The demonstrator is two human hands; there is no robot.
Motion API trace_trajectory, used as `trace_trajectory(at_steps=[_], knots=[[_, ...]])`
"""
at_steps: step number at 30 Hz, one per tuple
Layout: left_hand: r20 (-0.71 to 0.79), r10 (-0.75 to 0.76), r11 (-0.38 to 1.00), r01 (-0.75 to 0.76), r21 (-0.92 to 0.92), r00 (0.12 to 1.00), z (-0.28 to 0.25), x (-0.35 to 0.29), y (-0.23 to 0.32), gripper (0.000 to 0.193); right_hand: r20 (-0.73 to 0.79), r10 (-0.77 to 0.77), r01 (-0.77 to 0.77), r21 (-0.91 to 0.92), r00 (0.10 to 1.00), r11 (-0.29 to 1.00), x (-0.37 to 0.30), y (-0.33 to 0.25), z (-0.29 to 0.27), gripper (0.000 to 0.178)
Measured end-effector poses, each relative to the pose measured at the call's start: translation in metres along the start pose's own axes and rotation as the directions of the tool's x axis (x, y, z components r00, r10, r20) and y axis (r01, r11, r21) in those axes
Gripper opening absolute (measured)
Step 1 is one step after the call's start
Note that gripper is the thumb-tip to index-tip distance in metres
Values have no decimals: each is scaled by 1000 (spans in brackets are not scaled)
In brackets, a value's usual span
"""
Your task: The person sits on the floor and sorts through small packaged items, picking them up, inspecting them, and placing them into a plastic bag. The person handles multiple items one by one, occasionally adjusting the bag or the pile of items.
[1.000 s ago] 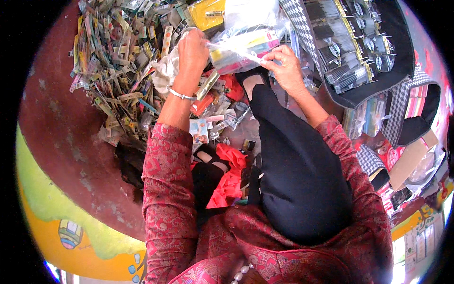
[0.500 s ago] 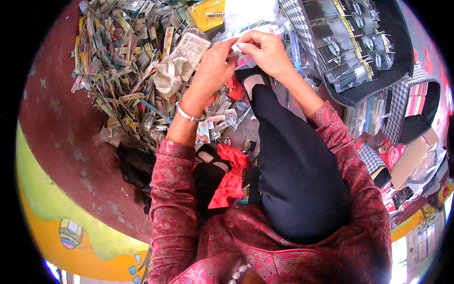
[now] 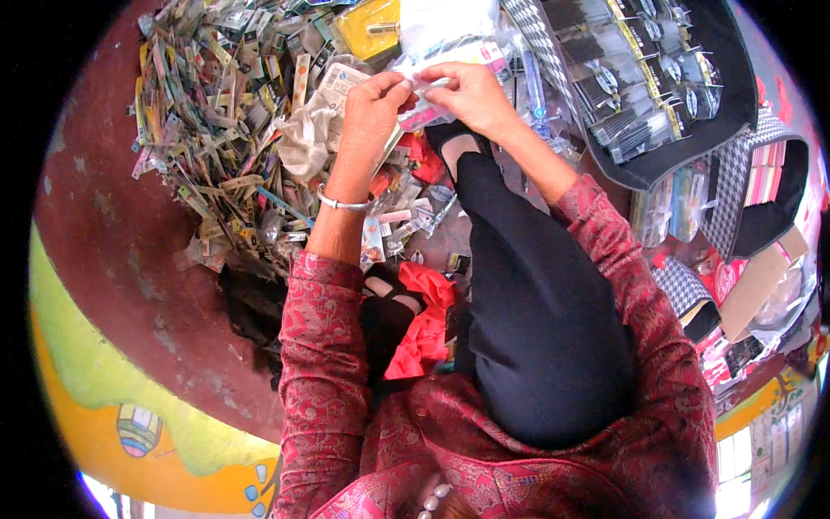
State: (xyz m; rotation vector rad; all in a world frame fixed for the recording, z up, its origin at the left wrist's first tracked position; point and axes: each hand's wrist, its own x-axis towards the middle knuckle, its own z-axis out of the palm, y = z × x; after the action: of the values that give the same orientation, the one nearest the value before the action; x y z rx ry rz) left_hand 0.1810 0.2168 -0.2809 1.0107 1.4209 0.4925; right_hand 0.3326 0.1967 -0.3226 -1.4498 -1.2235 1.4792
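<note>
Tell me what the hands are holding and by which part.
Both hands pinch one small clear plastic packet: the left hand and the right hand grip its upper edge with their fingertips. What is inside the packet cannot be told.

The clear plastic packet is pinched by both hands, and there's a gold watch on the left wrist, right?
Not quite: the head view shows a thin silver bangle on the left wrist, not a gold watch. The left hand and right hand do both pinch the clear plastic packet.
</note>
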Motion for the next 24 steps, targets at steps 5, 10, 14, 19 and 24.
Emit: trace_trajectory(at_steps=[5, 10, 14, 19, 24], knots=[[29, -56, 998, 55, 35, 998, 0, -5, 12, 17, 39, -39, 42, -66, 998, 997, 4, 14, 3, 18], [-83, -102, 975, 83, -207, 991, -5, -3, 1, 22, 34, 67, -72, 186, 997, 980, 4, 11, 1, 14], [-69, -212, 934, 181, -307, 975, -14, -1, -9, 20, 38, 186, -181, 490, 982, 853, 5, 9, -1, 14], [-82, -247, 942, 219, -253, 966, -18, -4, -16, 16, -55, 206, -154, 485, 977, 861, 8, 14, -2, 13], [-20, -238, 949, 228, -219, 971, -8, -9, -9, 17, -40, 191, -133, 575, 981, 807, 3, 1, 0, 12]])
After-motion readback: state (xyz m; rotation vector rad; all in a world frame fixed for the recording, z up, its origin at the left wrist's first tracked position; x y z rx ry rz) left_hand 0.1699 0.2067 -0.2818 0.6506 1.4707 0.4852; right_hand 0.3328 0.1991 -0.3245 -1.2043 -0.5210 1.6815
